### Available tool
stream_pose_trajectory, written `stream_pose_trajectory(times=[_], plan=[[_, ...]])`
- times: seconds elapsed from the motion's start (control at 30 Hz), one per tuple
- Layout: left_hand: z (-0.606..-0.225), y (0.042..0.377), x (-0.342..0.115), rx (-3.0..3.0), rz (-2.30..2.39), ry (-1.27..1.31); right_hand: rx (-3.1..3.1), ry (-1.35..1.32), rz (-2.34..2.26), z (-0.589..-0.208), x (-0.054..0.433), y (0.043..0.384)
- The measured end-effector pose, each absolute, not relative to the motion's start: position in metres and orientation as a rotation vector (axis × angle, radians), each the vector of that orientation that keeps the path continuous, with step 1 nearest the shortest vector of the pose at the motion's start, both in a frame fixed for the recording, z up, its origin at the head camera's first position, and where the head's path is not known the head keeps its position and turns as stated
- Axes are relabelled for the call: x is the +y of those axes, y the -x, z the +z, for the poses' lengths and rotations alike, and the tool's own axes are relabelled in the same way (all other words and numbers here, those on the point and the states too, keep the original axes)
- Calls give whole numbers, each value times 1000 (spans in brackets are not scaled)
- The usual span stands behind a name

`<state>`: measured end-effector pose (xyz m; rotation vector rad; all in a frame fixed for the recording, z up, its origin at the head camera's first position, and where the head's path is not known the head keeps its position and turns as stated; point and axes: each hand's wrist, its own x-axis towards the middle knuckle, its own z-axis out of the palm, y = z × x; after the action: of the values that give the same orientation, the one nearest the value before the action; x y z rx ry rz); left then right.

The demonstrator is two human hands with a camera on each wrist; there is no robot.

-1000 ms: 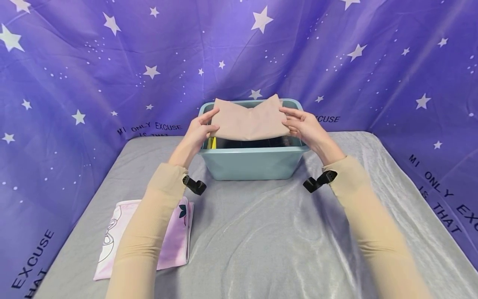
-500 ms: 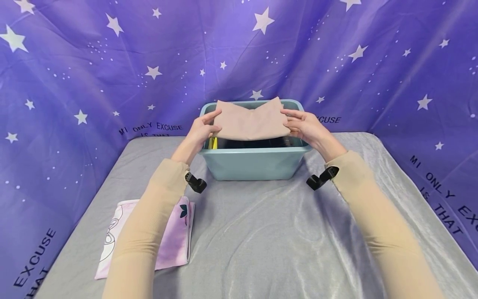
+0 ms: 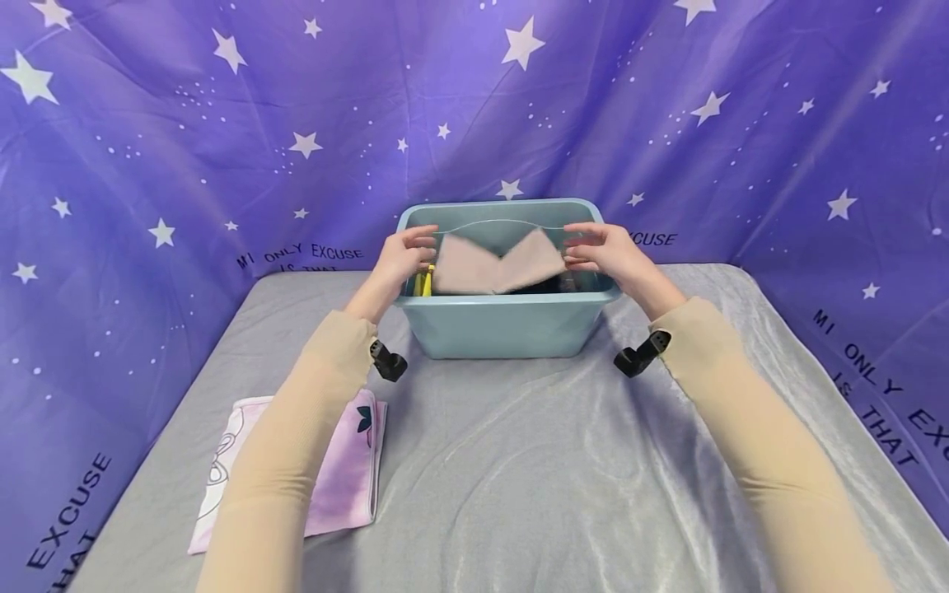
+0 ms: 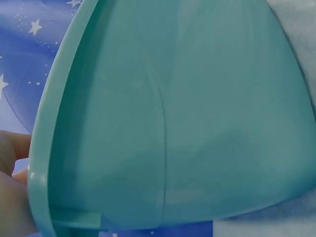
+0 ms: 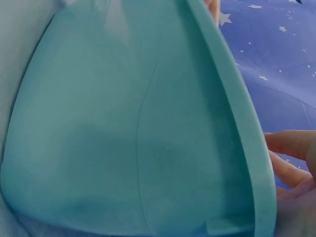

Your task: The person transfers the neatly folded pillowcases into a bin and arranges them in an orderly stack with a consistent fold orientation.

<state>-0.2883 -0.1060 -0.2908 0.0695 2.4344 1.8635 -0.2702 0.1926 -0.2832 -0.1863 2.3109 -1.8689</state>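
Observation:
A folded beige-pink cloth (image 3: 469, 268), slightly blurred and bent in the middle, lies inside the pale blue plastic bin (image 3: 504, 328), below the level of both hands. Over the bin's left end hovers my left hand (image 3: 400, 259), its fingers loosely extended with nothing between them. My right hand (image 3: 611, 254) mirrors it over the right end, fingertips apart from the cloth. Both wrist views are mostly filled by the bin's outer wall. At its rim show part of the left hand (image 4: 14, 173) and the fingers of the right hand (image 5: 294, 168).
Yellow items (image 3: 427, 282) stand in the bin's left corner, beside something dark under the cloth. A folded pink printed cloth (image 3: 341, 486) lies at the left on the grey table cover (image 3: 534, 469), partly behind the left sleeve. A purple star curtain (image 3: 474, 99) hangs close behind the bin.
The beige-pink cloth, held at both ends above the bin before, has been let go and has dropped down into it. Both hands stay nearly in place, fingers now free of it.

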Motion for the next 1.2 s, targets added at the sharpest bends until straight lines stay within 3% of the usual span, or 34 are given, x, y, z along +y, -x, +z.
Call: stream_pose_trajectory(times=[0.37,1.2], plan=[[-287,274,-111,2552,1773,-261,2641,400,-1556,-279,191,259],[-282,231,-128,2542,1810,-512,2749,616,-1552,-277,177,231]])
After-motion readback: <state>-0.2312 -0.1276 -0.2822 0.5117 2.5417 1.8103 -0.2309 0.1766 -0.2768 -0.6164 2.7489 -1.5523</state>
